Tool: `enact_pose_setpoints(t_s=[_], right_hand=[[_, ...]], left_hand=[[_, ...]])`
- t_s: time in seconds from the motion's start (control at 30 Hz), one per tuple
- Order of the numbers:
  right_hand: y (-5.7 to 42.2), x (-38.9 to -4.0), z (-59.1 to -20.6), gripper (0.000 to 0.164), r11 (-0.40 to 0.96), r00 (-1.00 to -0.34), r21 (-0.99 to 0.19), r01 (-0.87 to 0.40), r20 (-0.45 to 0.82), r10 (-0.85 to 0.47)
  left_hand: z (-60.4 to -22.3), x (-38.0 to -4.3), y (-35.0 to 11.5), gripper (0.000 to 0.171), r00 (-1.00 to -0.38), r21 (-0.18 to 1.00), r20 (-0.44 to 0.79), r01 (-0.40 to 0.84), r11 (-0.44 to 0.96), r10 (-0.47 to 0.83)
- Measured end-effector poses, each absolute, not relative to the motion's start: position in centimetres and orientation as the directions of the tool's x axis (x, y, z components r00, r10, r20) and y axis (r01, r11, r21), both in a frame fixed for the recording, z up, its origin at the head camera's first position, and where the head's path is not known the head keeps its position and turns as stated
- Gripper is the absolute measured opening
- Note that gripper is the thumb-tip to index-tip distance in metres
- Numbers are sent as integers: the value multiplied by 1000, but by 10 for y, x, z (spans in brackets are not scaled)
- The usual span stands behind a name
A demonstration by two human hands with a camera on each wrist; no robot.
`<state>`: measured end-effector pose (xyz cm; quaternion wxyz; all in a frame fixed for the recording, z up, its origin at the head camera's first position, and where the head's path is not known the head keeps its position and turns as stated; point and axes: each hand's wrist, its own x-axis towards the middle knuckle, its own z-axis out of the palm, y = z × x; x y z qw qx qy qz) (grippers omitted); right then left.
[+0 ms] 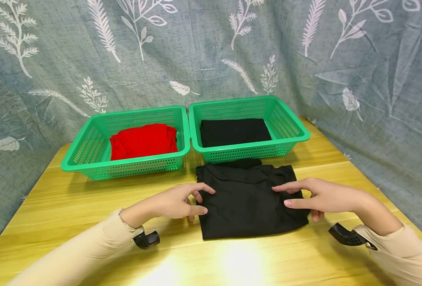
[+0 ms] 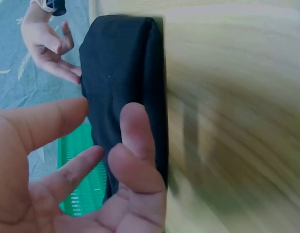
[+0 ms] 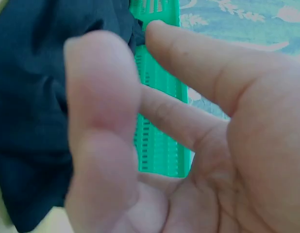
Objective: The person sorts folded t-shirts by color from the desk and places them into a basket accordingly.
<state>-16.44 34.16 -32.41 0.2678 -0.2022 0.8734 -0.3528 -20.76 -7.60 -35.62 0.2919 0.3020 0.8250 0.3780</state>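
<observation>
A black garment (image 1: 244, 206), folded into a rough rectangle, lies on the wooden table in front of the baskets. Its top edge is bunched and its right side uneven. At its left edge is my left hand (image 1: 177, 200), fingers loosely spread, with index fingertip and thumb over the cloth. My right hand (image 1: 325, 196) is at the right edge in a similar pose, index finger and thumb reaching over the fabric. In the left wrist view, the left fingers (image 2: 135, 131) are apart with no cloth between them. The right thumb (image 3: 101, 92) overlaps the dark cloth in the right wrist view.
Two green plastic baskets stand side by side behind the garment. The left basket (image 1: 89, 147) holds folded red cloth (image 1: 143, 141); the right basket (image 1: 289, 123) holds folded black cloth (image 1: 236, 133). A patterned grey-blue curtain (image 1: 204, 51) hangs behind the table (image 1: 53, 214).
</observation>
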Motion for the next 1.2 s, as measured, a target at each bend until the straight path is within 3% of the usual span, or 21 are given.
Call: enact_pose_setpoints(t_s=[0.23,0.47,0.8,1.2], right_hand=[[361,-161,-326,51,643,-811,-744,-184,-255,-527],[375,-161,-336,56,654,-852,-739,-163,-230,-471],[371,-164,-351,56,583,-824,-809,-79,-276,-495],[348,-175,-363,59,543,-776,-835,-88,-284,-563]], left_hand=[[-352,-200,-89,58,-694,808,-252,233,542,674],[-355,-197,-88,66,-731,818,-233,210,536,642],[-362,-201,-76,68,-681,911,-304,-3,412,666],[-378,-200,-53,62,-709,941,-244,-8,339,662]])
